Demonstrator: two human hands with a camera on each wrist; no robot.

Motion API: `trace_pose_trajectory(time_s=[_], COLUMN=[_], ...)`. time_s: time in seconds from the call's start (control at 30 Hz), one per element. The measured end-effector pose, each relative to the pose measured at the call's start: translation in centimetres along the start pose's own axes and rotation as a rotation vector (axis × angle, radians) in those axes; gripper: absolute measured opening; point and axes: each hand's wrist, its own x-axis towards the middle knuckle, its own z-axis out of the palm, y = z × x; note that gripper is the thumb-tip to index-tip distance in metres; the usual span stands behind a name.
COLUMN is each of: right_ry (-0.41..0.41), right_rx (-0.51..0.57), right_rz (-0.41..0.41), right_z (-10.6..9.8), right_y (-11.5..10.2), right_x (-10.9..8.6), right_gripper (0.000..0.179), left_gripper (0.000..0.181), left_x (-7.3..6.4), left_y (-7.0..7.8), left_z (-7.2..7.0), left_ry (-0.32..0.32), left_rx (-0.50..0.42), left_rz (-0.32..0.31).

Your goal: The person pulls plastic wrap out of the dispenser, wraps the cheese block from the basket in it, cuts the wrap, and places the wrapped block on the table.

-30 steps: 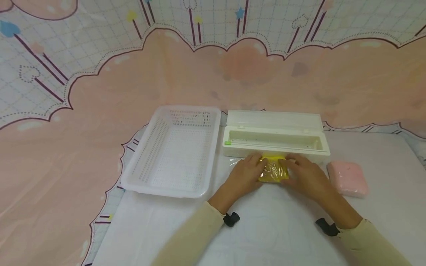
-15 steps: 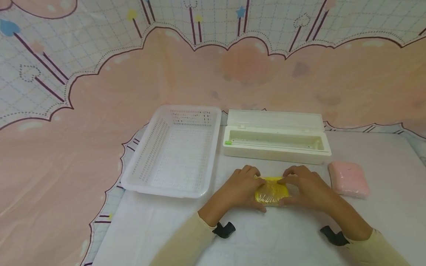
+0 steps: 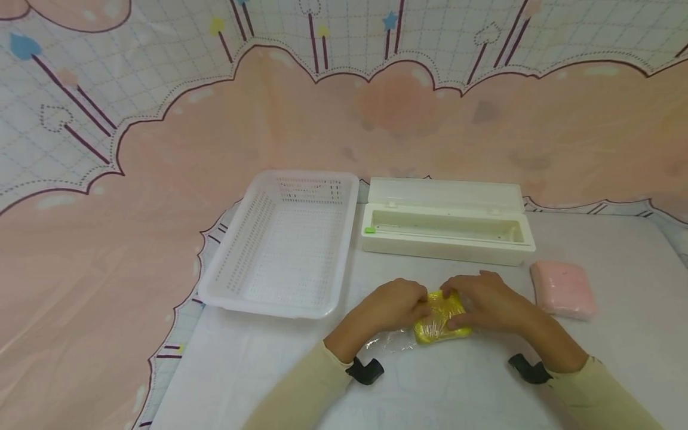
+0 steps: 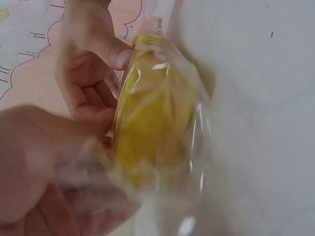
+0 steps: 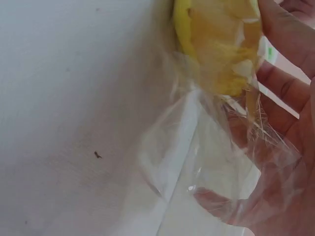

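Note:
A yellow block (image 3: pixel 436 327), wrapped in clear plastic film (image 3: pixel 389 341), lies tilted between both hands in the head view. Thumb and fingers of the right hand (image 3: pixel 486 301) grip it from its right side. At its left end, the left hand (image 3: pixel 395 304) has curled fingers pinching the film, whose loose end spreads below. The left wrist view shows the yellow block close up, the left hand blurred by motion at lower left. Loose film (image 5: pixel 197 147) drapes across the right palm in the right wrist view.
Behind the hands stands a long white box (image 3: pixel 448 246), lid raised, with a small green slider (image 3: pixel 369 230). A white perforated basket (image 3: pixel 322 306) is to the left. A pink block (image 3: pixel 563 289) in clear film lies beyond the right forearm. Patterned cloth covers the wall.
The yellow block and both hands have come toward the person, away from the box. It has since turned slightly, and loose film now shows below the left hand.

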Motion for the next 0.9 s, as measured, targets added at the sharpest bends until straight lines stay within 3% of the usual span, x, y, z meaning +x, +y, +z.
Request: trace_pose_trajectory(time_s=[0.2, 0.43, 0.5, 0.57, 0.7, 0.8, 0.9], right_ry=[0.097, 0.368, 0.397, 0.373, 0.207, 0.099, 0.059], right_rx=[-0.069, -0.209, -0.196, -0.152, 0.021, 0.163, 0.260], right_rz=[-0.052, -0.040, -0.001, 0.058, 0.156, 0.158, 0.140], right_z=[0.3, 1.3, 1.5, 1.7, 1.8, 2.1, 2.6], right_y=[0.0, -0.7, -1.0, -1.2, -1.6, -1.7, -1.5], right_x=[-0.4, -1.4, -1.7, -2.0, -2.6, -2.8, -2.9], right_gripper=[0.045, 0.028, 0.025, 0.026, 0.045, 0.061, 0.069], left_gripper=[0.011, 0.030, 0.031, 0.032, 0.031, 0.030, 0.030], left_x=[0.1, -0.3, -0.5, -0.7, -1.3, -1.5, -1.6], left_y=[-0.5, -1.0, -1.1, -1.0, -0.5, -0.2, -0.1], left_z=[0.4, 1.2, 1.5, 1.8, 2.2, 2.5, 2.9], left_ry=[0.030, 0.092, 0.099, 0.104, 0.081, 0.056, 0.054], left_rx=[-0.013, -0.114, -0.143, -0.166, -0.302, -0.474, -0.590], left_rz=[-0.013, -0.066, -0.079, -0.097, -0.165, -0.212, -0.234])
